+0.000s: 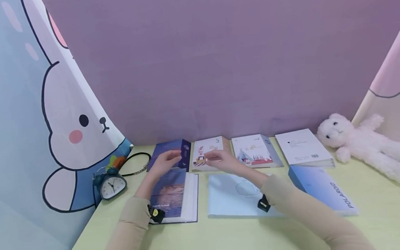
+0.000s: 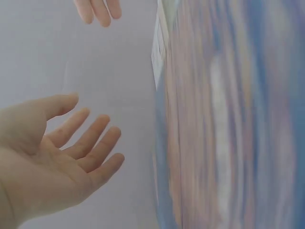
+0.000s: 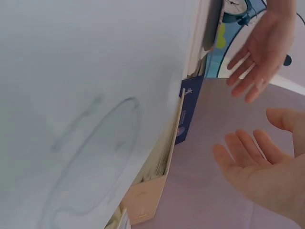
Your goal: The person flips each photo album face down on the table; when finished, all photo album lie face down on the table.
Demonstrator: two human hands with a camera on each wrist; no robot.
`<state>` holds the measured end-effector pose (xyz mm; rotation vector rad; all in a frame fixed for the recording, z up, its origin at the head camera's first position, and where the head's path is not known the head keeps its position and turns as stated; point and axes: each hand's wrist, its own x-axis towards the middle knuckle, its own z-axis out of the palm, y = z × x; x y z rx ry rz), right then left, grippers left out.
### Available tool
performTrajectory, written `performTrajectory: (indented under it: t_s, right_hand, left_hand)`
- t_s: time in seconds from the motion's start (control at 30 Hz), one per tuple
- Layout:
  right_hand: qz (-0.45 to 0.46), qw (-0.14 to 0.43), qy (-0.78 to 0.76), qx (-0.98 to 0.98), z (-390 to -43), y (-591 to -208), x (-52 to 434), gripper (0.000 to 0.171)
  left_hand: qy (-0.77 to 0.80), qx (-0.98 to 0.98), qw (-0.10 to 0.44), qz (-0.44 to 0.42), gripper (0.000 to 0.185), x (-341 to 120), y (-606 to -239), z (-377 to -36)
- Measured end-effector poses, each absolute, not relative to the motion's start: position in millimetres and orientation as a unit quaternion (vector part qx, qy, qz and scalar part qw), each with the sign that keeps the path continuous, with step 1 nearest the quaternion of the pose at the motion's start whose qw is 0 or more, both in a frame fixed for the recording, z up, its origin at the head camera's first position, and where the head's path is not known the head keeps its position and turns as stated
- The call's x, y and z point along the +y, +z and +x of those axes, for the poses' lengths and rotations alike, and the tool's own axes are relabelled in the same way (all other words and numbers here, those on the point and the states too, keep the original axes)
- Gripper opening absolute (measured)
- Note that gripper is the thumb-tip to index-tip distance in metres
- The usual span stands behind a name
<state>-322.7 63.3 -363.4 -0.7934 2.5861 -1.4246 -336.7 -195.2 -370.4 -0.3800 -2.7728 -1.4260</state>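
Cloth (image 1: 227,63), purple, hangs behind a pale green table (image 1: 223,239), where albums lie in two rows before me. Toy (image 1: 371,148), white & fluffy, sprawls at the table's R side. Front row: light blue album (image 1: 222,199), long axis L–R, partly hidden by my R sleeve (image 1: 306,206); to its R, Polaroid album (image 1: 320,188); to its L, photo album (image 1: 170,198), title edge toward me, long axis prob. running away from me (foreshortened, so unsure). Back row, L to R: dark blue album (image 1: 186,156), train album (image 1: 209,143), tent album (image 1: 252,152), plain white album (image 1: 299,146). Clock (image 1: 113,186) stands L of the photo album.

Key relation: from my L hand (image 1: 164,164), the photo album lies below & back toward my body; this hand is the nearer to it. My R hand (image 1: 223,161) is off to the R, beyond the light blue album's far edge, its tips in front of the train album as seen from the head. Tips of both hands face each other w/ a gap btwn.

Fingers, smallest: L (image 2: 101,150) relaxed, slightly spread, holding nothing, apart from the blurred cover beside them; R (image 3: 243,152) likewise loose, released, clear of the light blue cover. Exact height above the albums: can't tell.
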Motion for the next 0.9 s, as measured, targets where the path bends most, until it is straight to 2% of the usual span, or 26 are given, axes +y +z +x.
performTrajectory:
  t_s: [0.27,0.43,0.67,0.9]
  right_hand:
    - [-0.267,0.030,-0.448,0.853,-300.5,-369.9,100.6,0.040]
    - [-0.277,0.027,-0.438,0.854,-290.4,-371.4,128.1,0.044]
    - [-0.273,0.031,-0.434,0.858,-285.9,-371.6,177.7,0.046]
    - [-0.260,0.000,-0.408,0.875,-277.7,-371.4,219.7,0.038]
  left_hand:
    - [-0.486,-0.862,0.029,-0.142,0.037,-158.3,-366.2,-326.9]
    - [-0.499,-0.849,0.029,-0.170,0.034,-133.1,-372.6,-325.4]
    - [-0.495,-0.835,-0.002,-0.240,0.034,-87.9,-381.5,-317.9]
    - [-0.487,-0.834,-0.038,-0.257,0.037,-46.3,-383.0,-309.5]
